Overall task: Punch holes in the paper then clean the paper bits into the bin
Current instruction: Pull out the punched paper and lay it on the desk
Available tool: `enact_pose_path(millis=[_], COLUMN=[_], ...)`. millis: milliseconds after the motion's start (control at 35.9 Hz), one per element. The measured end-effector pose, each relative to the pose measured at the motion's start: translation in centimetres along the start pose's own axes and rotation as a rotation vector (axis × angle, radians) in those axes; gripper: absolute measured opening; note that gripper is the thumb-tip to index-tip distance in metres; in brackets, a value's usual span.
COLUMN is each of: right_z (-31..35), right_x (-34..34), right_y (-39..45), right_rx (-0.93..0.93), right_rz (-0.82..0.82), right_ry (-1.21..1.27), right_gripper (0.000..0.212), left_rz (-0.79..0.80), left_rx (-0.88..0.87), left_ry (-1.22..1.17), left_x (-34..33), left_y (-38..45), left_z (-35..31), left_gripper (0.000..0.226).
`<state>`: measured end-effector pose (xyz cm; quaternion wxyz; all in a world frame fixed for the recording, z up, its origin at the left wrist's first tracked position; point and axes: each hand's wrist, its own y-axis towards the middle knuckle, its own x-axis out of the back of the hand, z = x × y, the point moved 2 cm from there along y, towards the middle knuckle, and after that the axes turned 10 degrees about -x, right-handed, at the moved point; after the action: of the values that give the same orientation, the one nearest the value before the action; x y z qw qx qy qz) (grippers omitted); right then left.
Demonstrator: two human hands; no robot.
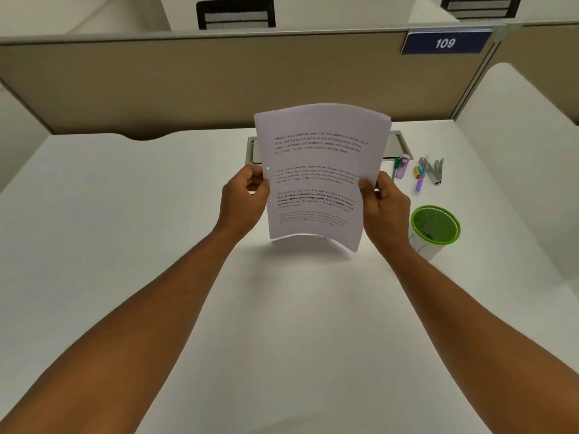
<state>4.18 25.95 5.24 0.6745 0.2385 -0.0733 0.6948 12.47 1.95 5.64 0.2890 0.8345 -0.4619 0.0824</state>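
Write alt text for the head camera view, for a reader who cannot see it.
Two bare hands, left hand and right hand, hold a printed paper stack upright above a white desk, two punched holes showing on its left edge. A green-rimmed bin and stationery sit at right.

the paper at the frame's centre is white with blocks of black print. the bin at right is white with a bright green mesh-patterned rim. the desk is plain white, the partition beige. upper right, a dark blue sign carries white digits.
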Motion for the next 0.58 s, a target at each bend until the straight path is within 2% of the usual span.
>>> enact_pose_path(millis=[139, 446, 585], right_z=[-0.3, 1.1, 0.7], right_x=[-0.2, 0.3, -0.1], right_y=[-0.4, 0.0, -0.2], right_rx=[-0.036, 0.031, 0.036], right_rz=[0.027, -0.027, 0.011], right_ry=[0.016, 0.010, -0.006], right_gripper=[0.029, 0.027, 0.029], left_rz=[0.013, -0.055, -0.033], left_rx=[-0.035, -0.023, -0.016], left_ry=[0.005, -0.035, -0.021], left_x=[0.3, 0.7, 0.7], left_y=[-0.2, -0.5, -1.0], left_z=[-0.5, -0.1, -0.1], left_gripper=[0.005, 0.006, 0.006])
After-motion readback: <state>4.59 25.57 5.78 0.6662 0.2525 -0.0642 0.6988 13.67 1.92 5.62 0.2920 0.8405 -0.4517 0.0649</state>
